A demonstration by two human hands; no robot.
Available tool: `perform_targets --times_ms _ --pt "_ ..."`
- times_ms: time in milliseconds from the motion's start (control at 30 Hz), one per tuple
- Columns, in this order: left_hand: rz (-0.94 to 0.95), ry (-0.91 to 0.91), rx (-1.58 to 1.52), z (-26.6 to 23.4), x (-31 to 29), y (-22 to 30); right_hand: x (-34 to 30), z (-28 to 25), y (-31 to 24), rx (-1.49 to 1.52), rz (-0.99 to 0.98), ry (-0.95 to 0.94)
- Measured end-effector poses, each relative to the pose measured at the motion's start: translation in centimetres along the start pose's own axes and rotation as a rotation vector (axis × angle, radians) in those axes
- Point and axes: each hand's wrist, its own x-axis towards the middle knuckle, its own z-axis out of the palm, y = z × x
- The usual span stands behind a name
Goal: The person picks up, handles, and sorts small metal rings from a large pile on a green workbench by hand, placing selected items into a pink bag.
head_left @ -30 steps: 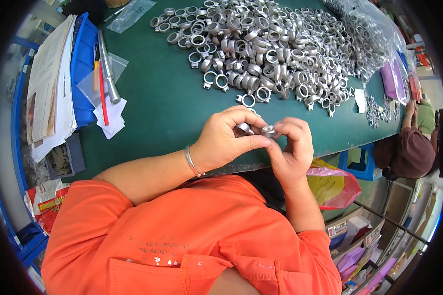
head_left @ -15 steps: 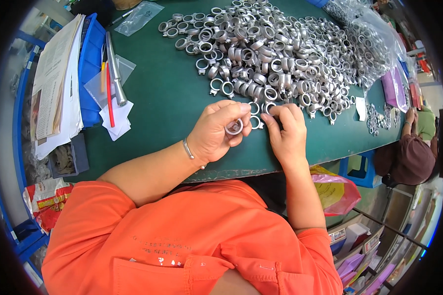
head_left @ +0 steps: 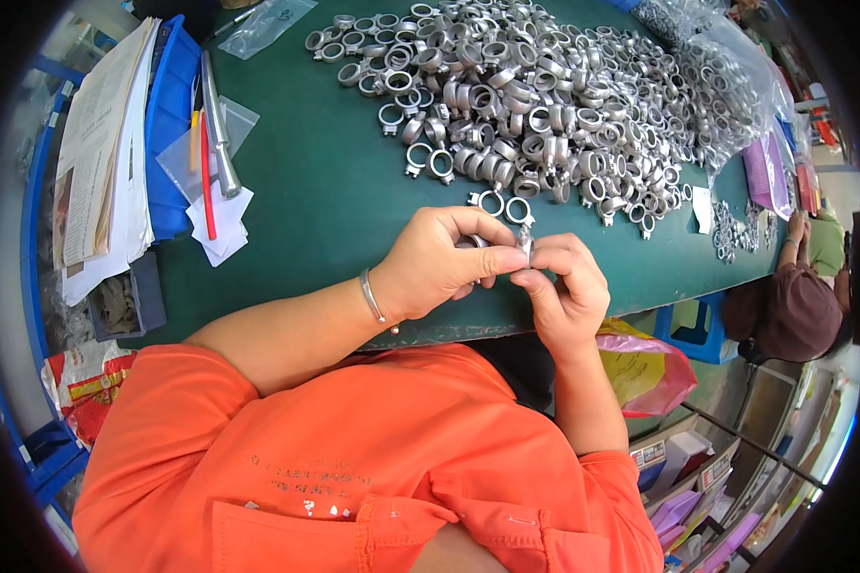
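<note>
With your left hand [head_left: 446, 260] and right hand [head_left: 568, 286] both pinching the lugged metal ring [head_left: 526, 246] near the ring pile [head_left: 545, 105], grip lightly and evenly so the second ring [head_left: 471, 242] in the left hand doesn't slip.

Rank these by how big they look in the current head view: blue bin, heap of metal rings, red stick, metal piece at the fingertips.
Largest to smallest:
Heap of metal rings
Blue bin, visible part
Red stick
Metal piece, partly covered
</note>
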Motion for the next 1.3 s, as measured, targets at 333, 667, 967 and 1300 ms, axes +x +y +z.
perform_targets --times_ms 333,667,967,1300 --pt "0.47 -0.086 0.337 0.1 -0.1 -0.8 -0.7 0.0 0.0 0.589 0.413 0.025" --pt "-0.133 -0.193 -0.345 0.0 0.1 -0.1 0.6 -0.2 -1.3 -0.056 -0.221 0.017" --pt "-0.155 -0.113 -0.375 -0.4 0.3 -0.2 3.1 0.7 2.4 -0.671 0.091 0.155" --pt "0.115 0.042 -0.014 0.4 -0.3 0.0 2.1 0.1 1.0 0.127 0.486 0.175"
